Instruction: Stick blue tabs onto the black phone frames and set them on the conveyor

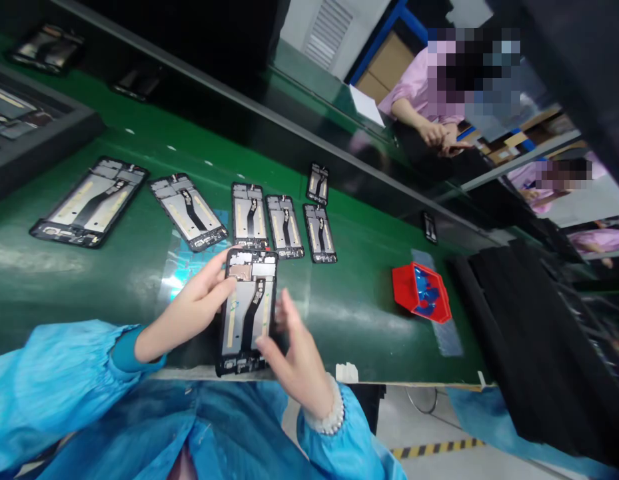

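Observation:
An open-backed phone (244,303), with a black ribbon cable running down its grey inside, is held nearly upright at the near edge of the bench. My left hand (204,297) is closed on its upper left side, thumb on the inner face and fingers behind. At the lower right of the phone is my right hand (296,353), its fingers stretched out and slightly blurred. The right thumb tip meets or overlaps the phone's right edge. Just beyond, similar open-backed phones lie on the bench: one phone (250,217) directly behind, another phone (189,210) to the left.
The green bench (359,300) bears several more phones. A red bin (406,283) with blue pieces stands on the right, and black material (529,347) lies beyond it. A dark tray (44,143) is at far left. Across the barrier (249,110), a person in pink (414,87) works.

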Tool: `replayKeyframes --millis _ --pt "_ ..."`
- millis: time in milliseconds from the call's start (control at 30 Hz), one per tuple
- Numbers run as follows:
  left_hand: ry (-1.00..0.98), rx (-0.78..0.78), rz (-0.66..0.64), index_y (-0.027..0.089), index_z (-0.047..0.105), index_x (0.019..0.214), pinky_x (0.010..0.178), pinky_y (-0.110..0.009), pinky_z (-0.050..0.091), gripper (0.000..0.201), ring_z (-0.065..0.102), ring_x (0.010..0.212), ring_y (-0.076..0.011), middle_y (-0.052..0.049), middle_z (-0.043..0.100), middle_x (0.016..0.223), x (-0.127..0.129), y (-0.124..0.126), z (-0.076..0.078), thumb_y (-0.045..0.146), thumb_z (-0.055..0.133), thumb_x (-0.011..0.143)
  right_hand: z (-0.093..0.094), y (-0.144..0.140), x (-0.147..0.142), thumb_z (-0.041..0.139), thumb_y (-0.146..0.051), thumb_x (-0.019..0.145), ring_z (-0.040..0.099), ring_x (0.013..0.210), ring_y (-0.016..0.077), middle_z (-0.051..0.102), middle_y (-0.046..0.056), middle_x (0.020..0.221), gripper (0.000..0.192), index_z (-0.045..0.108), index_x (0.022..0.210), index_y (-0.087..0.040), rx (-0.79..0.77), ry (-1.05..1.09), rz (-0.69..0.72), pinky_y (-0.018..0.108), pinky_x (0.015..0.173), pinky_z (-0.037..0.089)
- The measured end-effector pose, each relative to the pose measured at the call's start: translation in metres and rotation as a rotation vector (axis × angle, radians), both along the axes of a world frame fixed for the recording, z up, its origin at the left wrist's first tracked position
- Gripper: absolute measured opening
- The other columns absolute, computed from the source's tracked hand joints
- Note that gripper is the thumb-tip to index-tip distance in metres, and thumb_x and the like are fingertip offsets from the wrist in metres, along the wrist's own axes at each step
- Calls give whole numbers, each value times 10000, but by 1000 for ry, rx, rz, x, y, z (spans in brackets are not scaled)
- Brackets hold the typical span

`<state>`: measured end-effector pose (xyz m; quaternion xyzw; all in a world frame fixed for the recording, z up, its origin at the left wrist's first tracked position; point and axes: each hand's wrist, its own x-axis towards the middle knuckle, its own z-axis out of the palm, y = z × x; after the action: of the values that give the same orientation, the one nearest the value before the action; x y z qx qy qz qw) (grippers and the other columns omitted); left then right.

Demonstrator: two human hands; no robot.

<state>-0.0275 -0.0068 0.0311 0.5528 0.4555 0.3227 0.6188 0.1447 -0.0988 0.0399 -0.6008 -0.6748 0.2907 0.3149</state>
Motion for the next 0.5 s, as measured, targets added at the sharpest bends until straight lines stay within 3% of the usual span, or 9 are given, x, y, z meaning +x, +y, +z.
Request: replayKeyframes --millis 100,200,267,367,500 --pt "-63 -17 -52 233 133 1500 662 -295 600 696 683 899 -236 -107 603 1292 -5 0 2 452 428 908 2 16 23 492 -374 907 636 647 135 672 21 854 338 493 1206 -218 -307 365 35 277 588 571" --pt "-119 100 -97 368 62 1493 907 -355 550 673 533 1225 -273 -34 338 1521 -12 0 -5 430 423 928 20 78 70 536 -402 874 518 459 90 594 -36 683 349 503 1160 -205 -319 381 -208 206 381 462" --pt "14 164 -119 392 212 1465 921 -351 543 601 533 1228 -276 -15 420 1476 -15 2 -14 429 455 916 36 137 111 533 -357 880 529 511 80 613 -18 756 328 527 1158 -183 -203 170 -444 189 405 457" --pt "225 254 -118 390 452 1345 846 -338 581 466 613 1129 -279 -9 610 1299 -18 5 -29 450 492 885 48 223 168 474 -301 930 593 681 97 634 38 923 291 539 1160 -135 -175 18 -619 223 565 521" --pt "357 370 -89 429 554 1242 901 -343 553 367 635 1100 -252 46 668 1206 -18 4 -47 432 497 880 36 288 208 554 -351 899 608 975 185 589 78 1148 336 550 1165 -145 -231 -142 -760 380 824 533"
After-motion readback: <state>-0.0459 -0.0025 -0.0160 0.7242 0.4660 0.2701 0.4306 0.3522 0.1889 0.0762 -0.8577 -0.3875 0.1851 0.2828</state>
